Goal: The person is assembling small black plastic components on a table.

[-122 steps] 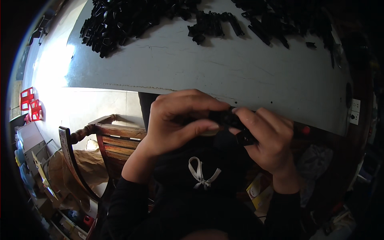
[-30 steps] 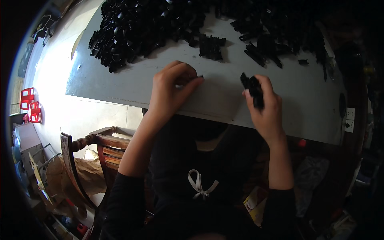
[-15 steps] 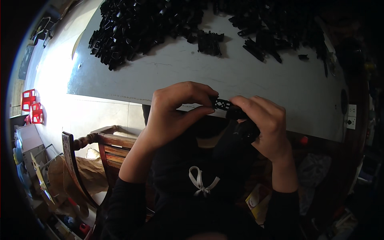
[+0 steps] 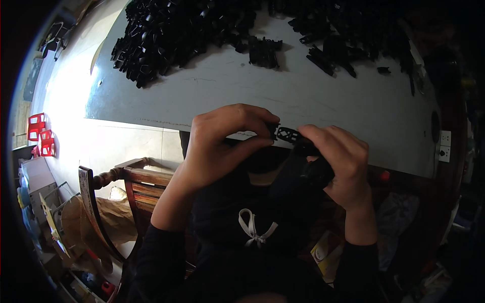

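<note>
Between my hands, just off the table's near edge, is a narrow black plastic piece [image 4: 288, 134] with cut-out holes. My left hand [image 4: 220, 144] pinches its left end between thumb and fingertips. The fingers of my right hand [image 4: 344, 160] are closed at its right end, around dark parts. Against my black clothing those parts blend in, so I cannot tell whether they join the holed piece. My right palm side is hidden.
A big heap of black plastic parts [image 4: 161, 38] covers the far left of the grey table [image 4: 202, 96]; more black parts [image 4: 338, 50] lie far right. One blocky black part [image 4: 264, 52] sits between them. A wooden chair [image 4: 146, 187] stands left, with red stools [image 4: 47, 143] beyond.
My right hand has moved slightly to the right, and more of the holed piece shows between my hands. My left hand has shifted only slightly.
</note>
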Demonstrator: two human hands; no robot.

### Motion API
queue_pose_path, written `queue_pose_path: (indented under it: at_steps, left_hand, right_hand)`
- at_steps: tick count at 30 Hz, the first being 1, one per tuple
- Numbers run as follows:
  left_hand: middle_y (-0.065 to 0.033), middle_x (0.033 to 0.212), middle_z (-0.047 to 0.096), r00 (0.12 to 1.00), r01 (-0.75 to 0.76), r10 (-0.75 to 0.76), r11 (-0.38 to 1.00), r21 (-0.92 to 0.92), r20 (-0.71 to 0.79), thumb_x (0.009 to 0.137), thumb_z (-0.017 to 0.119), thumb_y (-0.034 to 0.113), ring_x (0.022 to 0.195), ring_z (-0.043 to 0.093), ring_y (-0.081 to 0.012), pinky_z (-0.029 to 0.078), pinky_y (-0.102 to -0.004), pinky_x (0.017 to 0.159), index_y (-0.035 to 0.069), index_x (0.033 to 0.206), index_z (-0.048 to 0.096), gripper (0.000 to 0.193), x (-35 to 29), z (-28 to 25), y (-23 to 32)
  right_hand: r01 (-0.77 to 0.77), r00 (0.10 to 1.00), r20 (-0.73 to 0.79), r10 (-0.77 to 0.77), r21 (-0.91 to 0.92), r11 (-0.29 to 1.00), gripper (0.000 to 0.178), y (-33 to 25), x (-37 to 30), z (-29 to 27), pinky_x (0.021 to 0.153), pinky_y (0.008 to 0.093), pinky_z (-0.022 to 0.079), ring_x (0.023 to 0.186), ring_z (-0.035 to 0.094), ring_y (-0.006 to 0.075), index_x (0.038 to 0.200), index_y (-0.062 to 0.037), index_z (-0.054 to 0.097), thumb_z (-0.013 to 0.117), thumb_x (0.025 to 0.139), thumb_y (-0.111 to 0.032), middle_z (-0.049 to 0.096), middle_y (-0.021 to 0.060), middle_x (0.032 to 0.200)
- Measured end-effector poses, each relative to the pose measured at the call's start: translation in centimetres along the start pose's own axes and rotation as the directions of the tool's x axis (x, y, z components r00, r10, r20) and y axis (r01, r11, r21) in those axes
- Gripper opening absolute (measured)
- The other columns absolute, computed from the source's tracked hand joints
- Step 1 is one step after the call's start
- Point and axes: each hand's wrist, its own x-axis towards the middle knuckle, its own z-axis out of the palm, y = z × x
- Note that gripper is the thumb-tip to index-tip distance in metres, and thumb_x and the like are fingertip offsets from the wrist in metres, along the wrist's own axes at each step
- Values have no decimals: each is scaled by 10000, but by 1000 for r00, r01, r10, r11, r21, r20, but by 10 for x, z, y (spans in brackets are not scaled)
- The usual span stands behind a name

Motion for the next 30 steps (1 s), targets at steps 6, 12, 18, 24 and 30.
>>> queue_pose_path:
  at_steps: [6, 12, 18, 24, 30]
  left_hand:
    - [-138, 955, 692, 996, -59, 53, 995, 82, 70, 677, 736, -55, 904, 679, -233, 551, -312, 771, 13, 766, 632, 153, -1, -1, 3]
    - [-126, 947, 700, 1000, -1, 1, 1000, 15, -6, 666, 749, -39, 885, 685, -227, 551, -305, 754, 28, 757, 634, 161, -2, 5, 0]
    - [-127, 940, 699, 997, -59, 54, 995, 78, 58, 652, 751, -44, 891, 685, -232, 549, -323, 773, 25, 758, 632, 174, -4, 0, -1]
    - [-253, 1134, 611, 997, 83, -67, 802, -591, 48, 933, 569, 334, 1055, 615, -334, 475, -401, 944, -66, 955, 614, 403, -5, 22, 2]
    - [-186, 996, 680, 977, 74, 86, 718, -692, 195, 1016, 383, 309, 980, 649, -248, 491, -322, 873, -69, 938, 644, 466, -17, 36, -1]
  right_hand:
    - [-10, 999, 45, 9, 25, 1000, 291, 0, -1, -1, 503, 318, 468, 578, 606, 223, 974, 22, 626, 651, 690, -38, 609, 107, 702]
    - [5, 1000, -27, -6, -51, 999, 323, -2, -4, -1, 449, 284, 452, 558, 596, 178, 1003, -29, 630, 667, 692, 47, 554, 36, 629]
    - [-6, 998, 66, 5, 17, 1000, 293, -1, -5, -3, 508, 320, 478, 589, 621, 226, 968, 26, 627, 654, 690, -61, 624, 111, 714]
    - [109, 992, 58, -112, 60, 992, 288, -5, -7, 8, 544, 333, 499, 629, 641, 240, 953, 18, 660, 664, 693, -106, 623, 110, 710]
    - [209, 975, -96, -200, 103, 972, 198, -25, -16, 44, 506, 288, 534, 667, 671, 233, 907, -10, 679, 639, 714, -34, 641, 92, 791]
